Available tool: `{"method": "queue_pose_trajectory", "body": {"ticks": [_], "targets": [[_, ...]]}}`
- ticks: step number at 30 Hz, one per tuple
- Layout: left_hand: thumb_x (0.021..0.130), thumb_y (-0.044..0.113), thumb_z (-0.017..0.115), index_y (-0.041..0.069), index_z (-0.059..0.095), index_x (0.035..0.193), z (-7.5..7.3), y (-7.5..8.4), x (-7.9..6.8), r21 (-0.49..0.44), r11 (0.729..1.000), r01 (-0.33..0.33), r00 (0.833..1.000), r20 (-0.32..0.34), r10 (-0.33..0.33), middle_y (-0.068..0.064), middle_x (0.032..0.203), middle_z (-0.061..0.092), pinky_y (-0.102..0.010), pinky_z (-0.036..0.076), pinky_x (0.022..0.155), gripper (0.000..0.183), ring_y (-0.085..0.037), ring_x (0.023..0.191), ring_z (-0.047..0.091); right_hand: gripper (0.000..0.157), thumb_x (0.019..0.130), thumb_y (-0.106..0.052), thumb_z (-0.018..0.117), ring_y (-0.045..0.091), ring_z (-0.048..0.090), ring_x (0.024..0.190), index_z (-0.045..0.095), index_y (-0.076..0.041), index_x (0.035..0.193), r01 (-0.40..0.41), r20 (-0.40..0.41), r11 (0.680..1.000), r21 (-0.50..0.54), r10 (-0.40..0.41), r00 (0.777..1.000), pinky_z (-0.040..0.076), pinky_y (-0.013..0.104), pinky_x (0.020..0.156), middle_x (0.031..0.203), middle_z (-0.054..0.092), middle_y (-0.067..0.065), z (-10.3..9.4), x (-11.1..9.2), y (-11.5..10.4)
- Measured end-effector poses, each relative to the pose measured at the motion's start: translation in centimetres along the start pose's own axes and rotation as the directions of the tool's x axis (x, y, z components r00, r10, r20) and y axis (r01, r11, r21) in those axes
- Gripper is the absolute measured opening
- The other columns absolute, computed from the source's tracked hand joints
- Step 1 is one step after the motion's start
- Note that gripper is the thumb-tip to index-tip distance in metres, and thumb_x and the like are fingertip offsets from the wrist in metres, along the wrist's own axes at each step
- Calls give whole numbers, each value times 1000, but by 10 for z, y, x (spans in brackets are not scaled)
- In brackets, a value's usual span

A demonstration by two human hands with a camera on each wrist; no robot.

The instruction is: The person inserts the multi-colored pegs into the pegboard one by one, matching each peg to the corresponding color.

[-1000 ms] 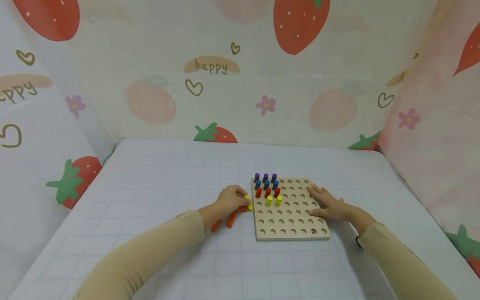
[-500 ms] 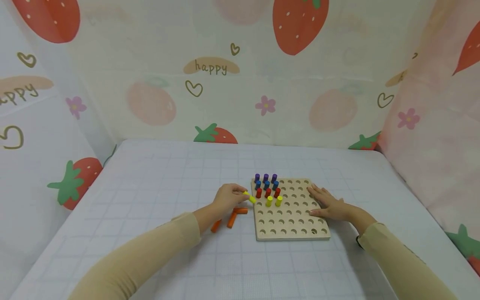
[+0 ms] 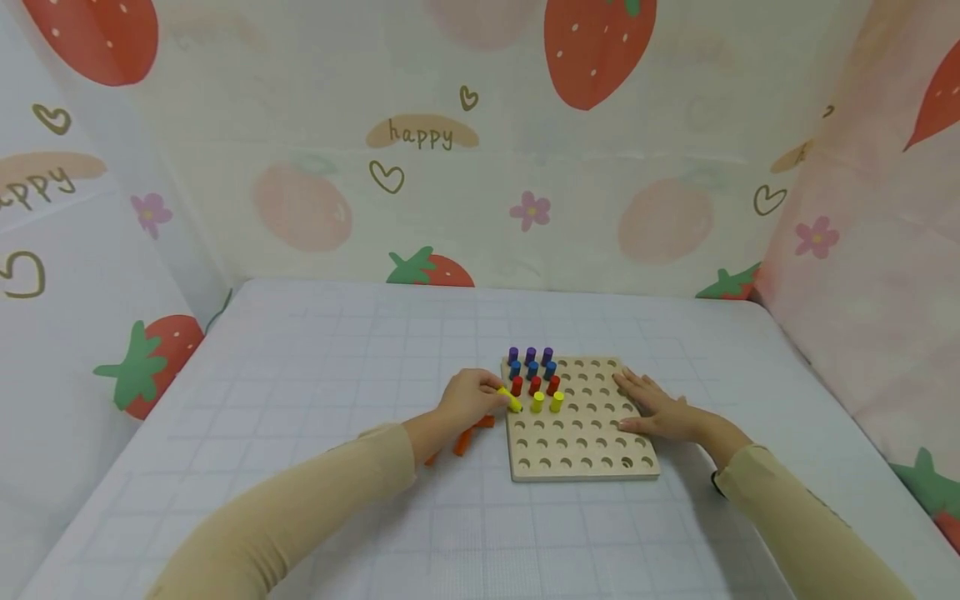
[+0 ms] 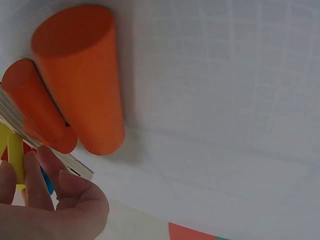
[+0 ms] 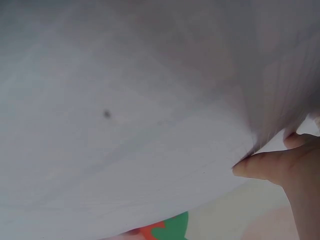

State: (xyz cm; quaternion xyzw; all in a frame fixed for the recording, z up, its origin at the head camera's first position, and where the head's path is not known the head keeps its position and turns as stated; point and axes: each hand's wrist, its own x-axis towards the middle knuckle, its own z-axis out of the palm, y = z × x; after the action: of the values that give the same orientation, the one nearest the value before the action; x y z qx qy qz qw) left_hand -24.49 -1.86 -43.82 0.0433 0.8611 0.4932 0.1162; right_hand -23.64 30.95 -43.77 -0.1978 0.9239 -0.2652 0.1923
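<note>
A yellow peg [image 3: 513,402] is pinched between the thumb and fingers of my left hand [image 3: 467,398]. It leans over the left edge of the wooden pegboard [image 3: 585,443], its lower end at the first hole of the fourth row. In the left wrist view the left hand [image 4: 65,200] holds the yellow peg [image 4: 16,159] close to the board's side. Two yellow pegs [image 3: 557,402] stand upright in that row. Behind them are rows of red [image 3: 535,385], blue [image 3: 532,370] and purple pegs [image 3: 531,356]. My right hand [image 3: 660,412] rests on the board's right edge, fingers spread.
Orange pegs [image 3: 463,442] lie loose on the table left of the board, partly under the left hand; they loom large as orange cylinders [image 4: 82,80] in the left wrist view. A white gridded cloth [image 3: 337,350] covers the table. A strawberry-print curtain [image 3: 315,100] stands behind.
My left hand has lifted the yellow peg from beside the board, then moved it right, onto the first hole of the fourth row. The right hand has stayed put.
</note>
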Motion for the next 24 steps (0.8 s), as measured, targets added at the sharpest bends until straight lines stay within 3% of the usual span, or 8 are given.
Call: {"method": "queue_pose_trajectory", "body": {"ticks": [8,13,17,24], "targets": [[87,12,73,4,71,108,2,7,-4,65,998,-7,1000,-3,7,-7,97,69,-27,52,74,23,-17,82,60,88,94,-42,61,53,-9,139,13,1,153,4,-4,1000,-5,-4,1000,-9,82,90,157,-2,28,0,0,-1],[88,13,73,5,71,111,4,10,-5,83,996,-25,1000,5,24,-7,102,68,-32,51,84,24,-20,90,59,87,94,-42,61,53,-9,139,13,1,153,4,-6,1000,-3,-4,1000,-10,81,90,157,-2,28,0,0,0],[90,15,70,6,70,116,4,9,-5,57,998,-25,999,23,23,-8,114,67,-37,47,95,27,-23,104,58,87,94,-42,61,52,-9,140,13,1,153,-2,-7,1000,0,2,1000,-10,81,90,157,-2,27,1,0,0],[91,11,68,3,65,124,5,10,-9,-1,1000,-3,1000,11,3,-11,115,66,-32,50,88,33,-21,99,58,88,94,-42,61,52,-9,140,13,1,153,-1,-6,1000,-5,1,1000,-10,81,91,157,-2,28,1,0,1]]}}
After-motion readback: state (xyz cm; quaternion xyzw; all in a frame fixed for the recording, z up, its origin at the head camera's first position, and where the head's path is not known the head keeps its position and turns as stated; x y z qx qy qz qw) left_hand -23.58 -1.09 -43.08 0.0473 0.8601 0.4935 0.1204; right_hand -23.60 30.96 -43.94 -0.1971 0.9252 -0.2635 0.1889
